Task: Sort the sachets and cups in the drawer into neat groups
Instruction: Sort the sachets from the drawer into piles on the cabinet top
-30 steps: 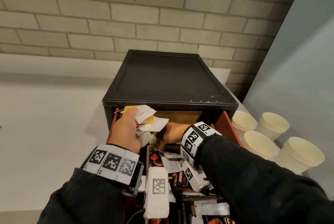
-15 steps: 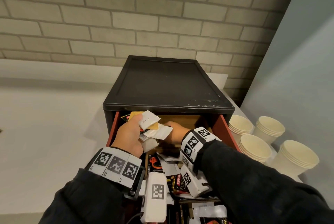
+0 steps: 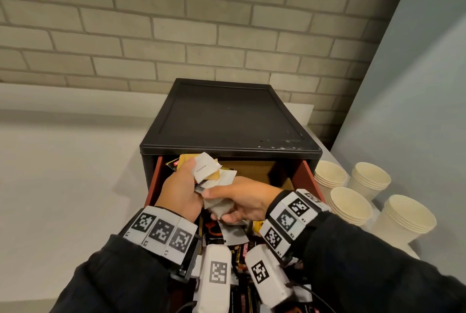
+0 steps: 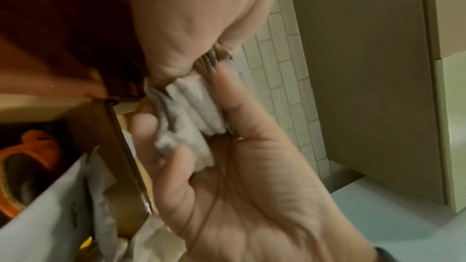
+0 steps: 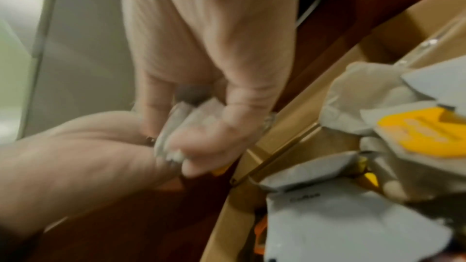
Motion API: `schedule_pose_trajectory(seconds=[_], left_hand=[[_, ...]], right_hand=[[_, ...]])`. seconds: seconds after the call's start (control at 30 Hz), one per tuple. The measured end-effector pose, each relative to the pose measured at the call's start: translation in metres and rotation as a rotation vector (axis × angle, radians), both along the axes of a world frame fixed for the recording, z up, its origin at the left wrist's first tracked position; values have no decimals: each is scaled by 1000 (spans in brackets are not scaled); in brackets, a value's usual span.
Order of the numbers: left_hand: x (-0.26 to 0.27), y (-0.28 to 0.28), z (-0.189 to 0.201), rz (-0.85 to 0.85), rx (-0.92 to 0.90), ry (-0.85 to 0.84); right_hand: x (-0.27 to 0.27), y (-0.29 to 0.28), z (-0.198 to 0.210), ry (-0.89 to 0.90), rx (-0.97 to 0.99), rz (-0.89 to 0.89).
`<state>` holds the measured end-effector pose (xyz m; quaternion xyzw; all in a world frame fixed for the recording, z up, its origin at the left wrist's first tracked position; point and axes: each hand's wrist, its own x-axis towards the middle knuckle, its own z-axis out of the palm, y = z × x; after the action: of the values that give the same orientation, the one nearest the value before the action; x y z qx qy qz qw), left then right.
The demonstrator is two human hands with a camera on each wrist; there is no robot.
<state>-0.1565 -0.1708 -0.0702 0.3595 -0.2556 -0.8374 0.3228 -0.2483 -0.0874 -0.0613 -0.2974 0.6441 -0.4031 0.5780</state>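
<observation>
Above the open red drawer (image 3: pixel 306 176), my left hand (image 3: pixel 186 182) grips a fanned bundle of white and yellow sachets (image 3: pixel 210 174); the top one reads "Cream". My right hand (image 3: pixel 223 208) meets it from the right and pinches the white sachets at the bundle's lower end (image 3: pixel 218 208). In the left wrist view the white sachets (image 4: pixel 194 111) are squeezed between both hands' fingers. The right wrist view shows the same pinch on the sachets (image 5: pixel 176 128), blurred. Several loose sachets (image 3: pixel 234 234) lie in the drawer below. Stacks of paper cups (image 3: pixel 351 203) stand to the right, outside the drawer.
The drawer slides out of a black cabinet (image 3: pixel 227 121) against a brick wall. Wooden dividers (image 5: pixel 290 146) split the drawer; the back compartment (image 3: pixel 254 169) shows bare wood. More white and yellow sachets (image 5: pixel 413 136) lie beside the divider. A pale counter (image 3: pixel 63 174) spreads left.
My right hand has drawn back from deeper in the drawer and closed on the lower end of the bundle in my left hand. Both hands sit nearer to me.
</observation>
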Motion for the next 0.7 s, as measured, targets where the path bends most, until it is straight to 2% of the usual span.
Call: schedule_pose_trajectory(seconds=[0.1, 0.2, 0.3, 0.43, 0.5, 0.63, 0.7], left_hand=[[0, -1, -1, 34, -19, -1], [3, -4, -2, 42, -26, -37], [2, -4, -2, 37, -12, -71], [1, -3, -2, 24, -6, -69], [1, -3, 0, 15, 5, -75], [2, -1, 2, -5, -3, -103], [4, -2, 0, 4, -28, -137]], right_hand=[[0, -1, -2, 80, 55, -9], [-7, 8, 7, 193, 119, 149], [-20, 21, 28, 348, 119, 326], [-36, 33, 68, 564, 64, 333], [-40, 34, 85, 622, -53, 212], [-55, 10, 99, 724, -339, -284], [-62, -7, 98, 755, -307, -386]])
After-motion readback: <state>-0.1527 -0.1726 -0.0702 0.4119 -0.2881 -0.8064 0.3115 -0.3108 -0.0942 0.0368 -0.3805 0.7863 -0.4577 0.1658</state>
